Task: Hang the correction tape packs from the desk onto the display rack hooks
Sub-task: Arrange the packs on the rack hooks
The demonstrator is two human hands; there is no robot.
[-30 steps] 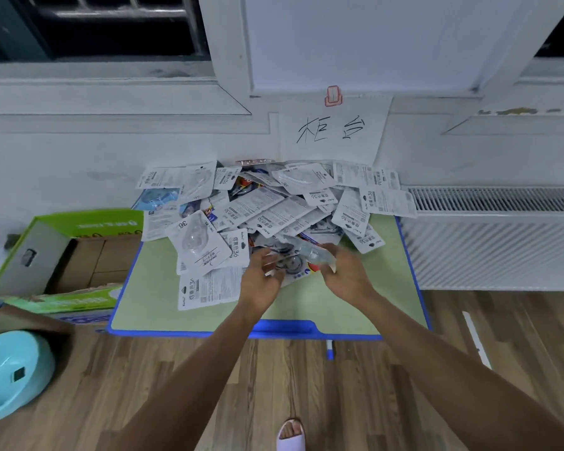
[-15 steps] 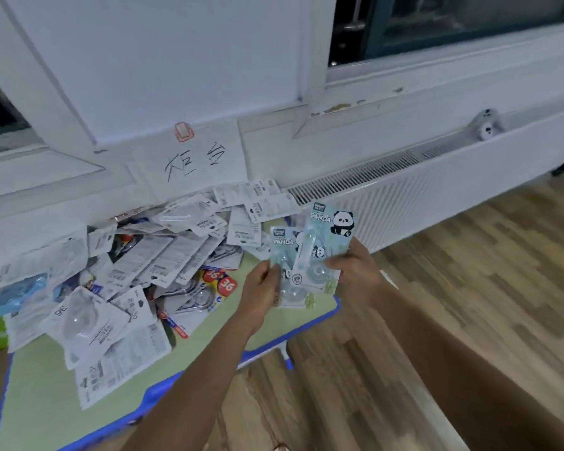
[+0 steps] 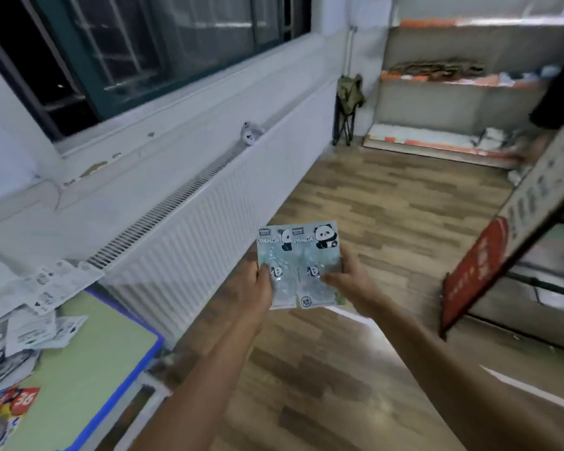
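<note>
Here, two panda correction tape packs (image 3: pixel 298 265) sit side by side, upright and facing the camera, at the centre of the view, held out in front of the body over the wooden floor (image 3: pixel 388 222). The left pack overlaps or just touches the right one along their inner edges; I cannot tell which. The left hand (image 3: pixel 253 288) pinches the left pack's outer edge with the thumb on its face, and the right hand (image 3: pixel 345 283) grips the right pack's lower outer edge, fingers curled behind.

At 8 o'clock lies the green desk (image 3: pixel 88 369) with its blue rim, and the heap of remaining packs (image 3: pixel 23 314) spreads over its far side. At 10 o'clock a white radiator (image 3: pixel 209 242) runs under the window (image 3: pixel 150 43). At 3 o'clock a tilted red-and-white sign board (image 3: pixel 489 265) stands on a dark frame, and at 1 o'clock are blurred shelves (image 3: pixel 453 76). No rack hooks can be made out in the picture.

The packs are likely being carried to the rack. The risks, as I judge them: each pack is held only at one edge, so a slick blister pack could slip out and drop to the floor; the hang holes at the top are hidden by blur, so lining up two at once on a hook may miss; and the sign board stands close to the path at the right.
</note>
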